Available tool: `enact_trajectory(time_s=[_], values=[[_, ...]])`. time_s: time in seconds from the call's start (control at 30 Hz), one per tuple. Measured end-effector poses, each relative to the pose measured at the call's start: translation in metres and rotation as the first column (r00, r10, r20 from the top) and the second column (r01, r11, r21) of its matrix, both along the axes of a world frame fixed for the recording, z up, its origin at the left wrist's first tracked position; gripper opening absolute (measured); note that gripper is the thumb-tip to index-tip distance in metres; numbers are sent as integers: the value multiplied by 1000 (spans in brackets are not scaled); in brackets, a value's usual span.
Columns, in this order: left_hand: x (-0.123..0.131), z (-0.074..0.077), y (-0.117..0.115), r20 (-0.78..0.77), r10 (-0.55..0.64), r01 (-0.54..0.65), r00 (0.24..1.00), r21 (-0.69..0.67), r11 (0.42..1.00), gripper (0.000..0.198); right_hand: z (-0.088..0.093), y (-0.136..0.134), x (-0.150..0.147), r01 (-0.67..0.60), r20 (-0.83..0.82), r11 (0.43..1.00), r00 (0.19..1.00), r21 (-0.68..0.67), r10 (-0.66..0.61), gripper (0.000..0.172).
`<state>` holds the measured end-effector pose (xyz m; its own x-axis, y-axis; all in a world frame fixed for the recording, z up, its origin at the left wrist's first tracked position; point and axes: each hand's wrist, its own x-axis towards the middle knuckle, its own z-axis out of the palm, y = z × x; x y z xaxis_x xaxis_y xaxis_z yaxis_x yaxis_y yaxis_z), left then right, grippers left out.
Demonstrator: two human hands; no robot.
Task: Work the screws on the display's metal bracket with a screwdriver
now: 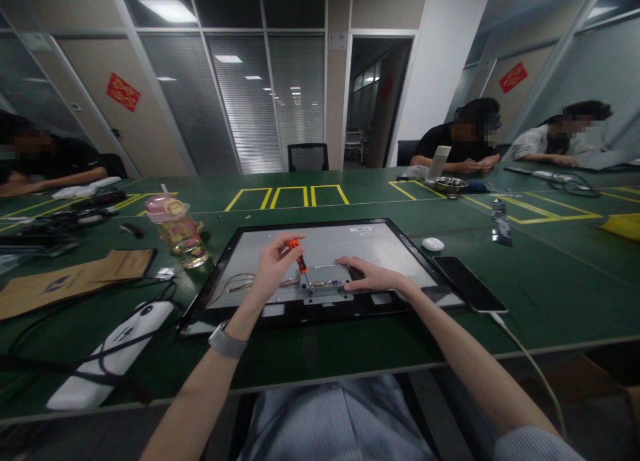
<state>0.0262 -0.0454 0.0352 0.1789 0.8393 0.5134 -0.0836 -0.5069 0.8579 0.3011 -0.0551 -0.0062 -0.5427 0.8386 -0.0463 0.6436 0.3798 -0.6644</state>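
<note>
My left hand [276,261] is closed around the orange and black handle of a screwdriver [300,256]. The screwdriver points down, its tip at the left end of a metal bracket with ports [325,289]. This bracket sits at the near edge of an opened display panel [395,248] that lies face down, with a silver back and a black frame. My right hand [367,274] rests on the right side of the bracket, fingers stretched out over it. Thin wires [240,284] run along the panel's left part.
Left of the panel stand a pink-lidded bottle [183,238], a paper bag [75,281] and a white power strip [115,354] with black cables. To the right lie a phone [470,284] on a cable and a white earbud case [433,244]. Other people sit across the green table [300,361].
</note>
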Motion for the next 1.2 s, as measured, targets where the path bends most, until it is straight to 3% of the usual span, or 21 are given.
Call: enact_trajectory(time_s=[0.17,0.23,0.3,0.4,0.47,0.53,0.67,0.77,0.87,0.93,1.1,1.2], values=[[0,9,-6,116,-265,277,957,-103,955,34,0,0,0,20,13,1000,1000,-19,-20,83],[0,10,-7,102,-248,259,963,-109,960,37,0,0,0,14,12,1000,1000,-16,-14,84],[0,9,-6,57,-158,162,986,-79,984,38,-1,1,1,12,16,1000,1000,-18,-12,84],[0,6,-4,-35,-1,1,999,26,1000,28,-2,1,1,11,15,1000,1000,-22,-11,85],[-1,5,-3,-75,49,-43,996,78,996,22,-2,1,1,4,6,1000,1000,-11,-4,84],[-1,6,-3,-53,2,2,999,73,997,22,-1,0,0,5,7,1000,1000,-1,-5,84],[1,8,-6,72,-224,227,972,-40,973,34,1,-1,0,12,15,1000,1000,2,-12,82],[3,9,-7,50,-136,140,989,-75,987,38,1,-1,-1,1,12,1000,1000,1,-1,81],[4,7,-7,0,41,-41,999,6,999,30,1,-1,-1,-3,7,1000,1000,-3,3,81],[4,7,-7,-19,78,-77,997,48,996,24,2,-1,-1,-2,6,1000,1000,-3,2,82],[2,7,-6,95,-176,182,980,-64,981,35,3,-2,-1,5,8,1000,1000,-5,-5,81],[0,8,-6,98,-170,179,981,-92,979,38,3,-2,-1,-4,8,1000,1000,-1,4,81]])
